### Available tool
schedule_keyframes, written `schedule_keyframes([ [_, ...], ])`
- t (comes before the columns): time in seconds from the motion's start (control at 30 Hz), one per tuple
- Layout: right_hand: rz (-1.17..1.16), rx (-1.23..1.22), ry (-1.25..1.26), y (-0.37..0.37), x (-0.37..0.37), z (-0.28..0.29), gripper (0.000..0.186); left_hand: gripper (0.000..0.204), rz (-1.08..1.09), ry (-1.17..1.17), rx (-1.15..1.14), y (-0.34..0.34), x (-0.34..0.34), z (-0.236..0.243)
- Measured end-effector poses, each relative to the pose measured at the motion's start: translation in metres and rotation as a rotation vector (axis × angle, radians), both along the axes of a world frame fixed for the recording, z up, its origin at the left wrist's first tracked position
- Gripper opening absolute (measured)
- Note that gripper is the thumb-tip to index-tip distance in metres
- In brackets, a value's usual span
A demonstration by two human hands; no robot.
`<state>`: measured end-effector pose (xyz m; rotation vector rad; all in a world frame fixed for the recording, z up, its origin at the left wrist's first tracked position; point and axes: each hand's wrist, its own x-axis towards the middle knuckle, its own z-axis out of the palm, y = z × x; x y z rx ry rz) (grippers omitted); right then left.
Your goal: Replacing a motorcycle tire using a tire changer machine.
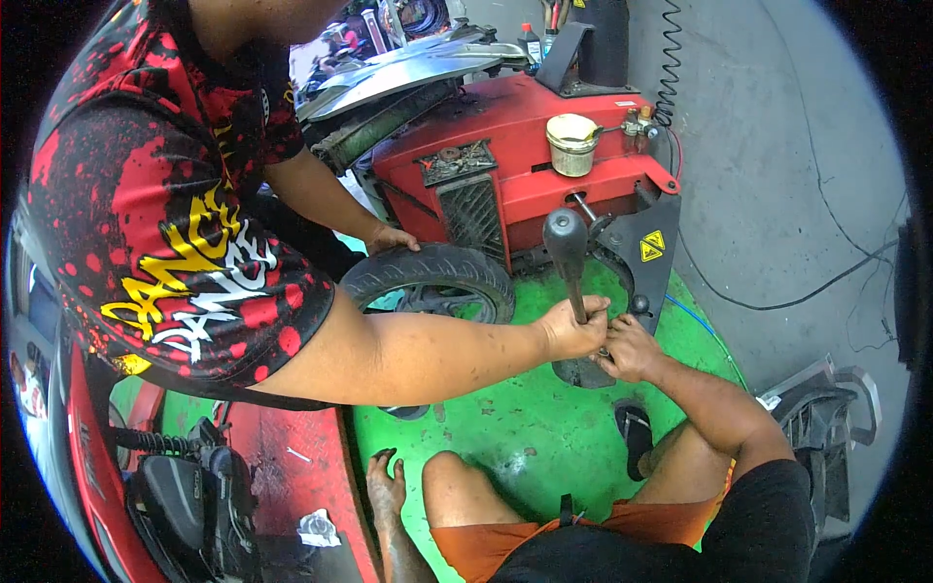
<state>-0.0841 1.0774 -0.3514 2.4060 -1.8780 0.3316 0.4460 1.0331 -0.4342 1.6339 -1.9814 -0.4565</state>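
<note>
Co-worker's head (260,17) partly beyond the upper edge.

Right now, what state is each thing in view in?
White tub: upright, uncovered
Dark bottle: upright, capped
Wheel: tilted, under a co-worker's hand
Black-headed bar: gripped in the co-worker's other hand
Left hand: open, empty
Right hand: fingers curled, contents unclear

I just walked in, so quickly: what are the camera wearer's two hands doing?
Left hand: open, holding nothing visible.
Right hand: curled beside the co-worker's hand; whether it grips anything cannot be told.
</note>
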Motion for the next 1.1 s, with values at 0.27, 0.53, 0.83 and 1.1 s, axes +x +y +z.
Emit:
schedule_keyframes([
  [0.27, -0.022, 0.025, 0.027, 0.001, 0.002, 0.001, 0.029, 0.026, 0.008, 0.03, 0.04, 0.0, -0.01, 0.005],
  [0.53, -0.017, -0.018, -0.011, 0.0, 0.001, -0.001, 0.031, 0.026, -0.054, 0.04, -0.043, -0.004, -0.014, 0.007],
  [0.83, -0.018, -0.061, 0.004, -0.001, -0.001, -0.005, 0.038, 0.026, -0.054, 0.087, 0.003, -0.005, -0.029, 0.015],
  [1.1, -0.021, -0.044, 0.011, 0.002, -0.006, -0.009, 0.04, 0.026, -0.149, 0.097, -0.053, -0.009, -0.044, 0.021],
])
